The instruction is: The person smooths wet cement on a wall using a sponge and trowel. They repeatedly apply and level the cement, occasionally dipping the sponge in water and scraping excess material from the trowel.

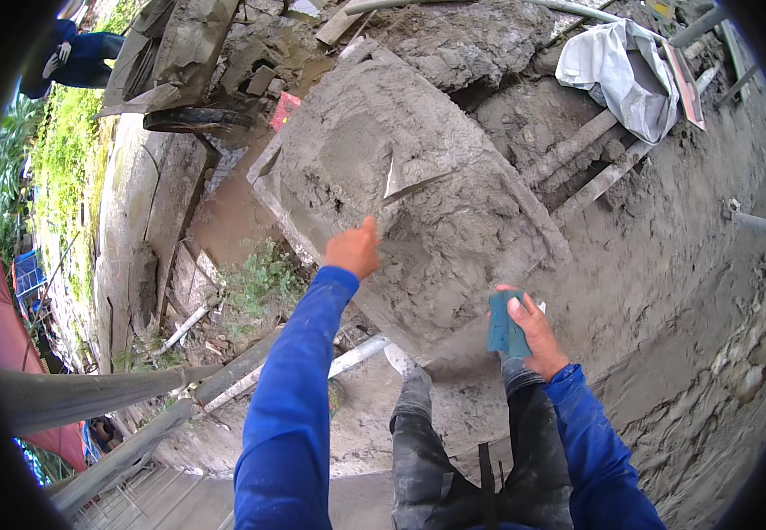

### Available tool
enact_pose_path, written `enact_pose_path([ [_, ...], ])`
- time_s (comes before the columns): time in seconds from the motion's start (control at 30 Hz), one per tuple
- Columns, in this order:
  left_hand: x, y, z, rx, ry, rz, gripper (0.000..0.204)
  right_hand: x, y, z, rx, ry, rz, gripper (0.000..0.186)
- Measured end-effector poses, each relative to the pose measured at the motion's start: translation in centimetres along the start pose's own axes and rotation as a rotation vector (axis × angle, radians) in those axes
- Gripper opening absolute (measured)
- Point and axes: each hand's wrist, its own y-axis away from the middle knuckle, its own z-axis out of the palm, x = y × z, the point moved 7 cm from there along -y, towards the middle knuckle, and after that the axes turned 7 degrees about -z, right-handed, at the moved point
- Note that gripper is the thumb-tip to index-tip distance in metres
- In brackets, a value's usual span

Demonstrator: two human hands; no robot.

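In front of me is a shallow trough [295, 159] heaped with wet grey mud or mortar [454, 238]. My left hand [354, 249], at the end of a blue sleeve, is closed around the short handle of a muddy tool with a triangular metal blade [405, 185], which lies in the grey mix. Lower right of it, my right hand [538, 331] grips a teal rectangular block [504, 322] beside the trough's near right corner. My legs in dark, mud-caked trousers show below, the feet at the trough's near edge.
Poles [136, 380] cross at lower left near greenery and brown water. Concrete slabs [136, 238] line the left. A person in dark blue [83, 57] is at top left. A white sack [617, 75] lies on poles at upper right. Muddy ground [683, 336] spreads to the right.
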Motion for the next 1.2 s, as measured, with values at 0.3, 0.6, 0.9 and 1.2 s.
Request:
enact_pose_path([
  [0.3,5.8,8.3,5.6,-0.343,-0.025,0.192,0.033,-0.4,0.5,-2.2,0.076,-0.040,0.029,0.061],
  [0.6,3.8,-2.3,8.2,-0.132,0.165,-0.052,0.037,-2.4,-6.8,-0.2,0.053,0.085,-0.136,0.067],
  [0.9,0.1,11.3,4.4,-0.148,0.009,0.189,0.029,-9.1,-15.0,5.6,0.090,0.696,-0.309,0.059],
  [1.2,-6.0,21.8,11.6,-0.152,0.418,-0.277,0.033,-5.3,-15.8,8.4,0.209,0.981,-0.564,0.051],
])
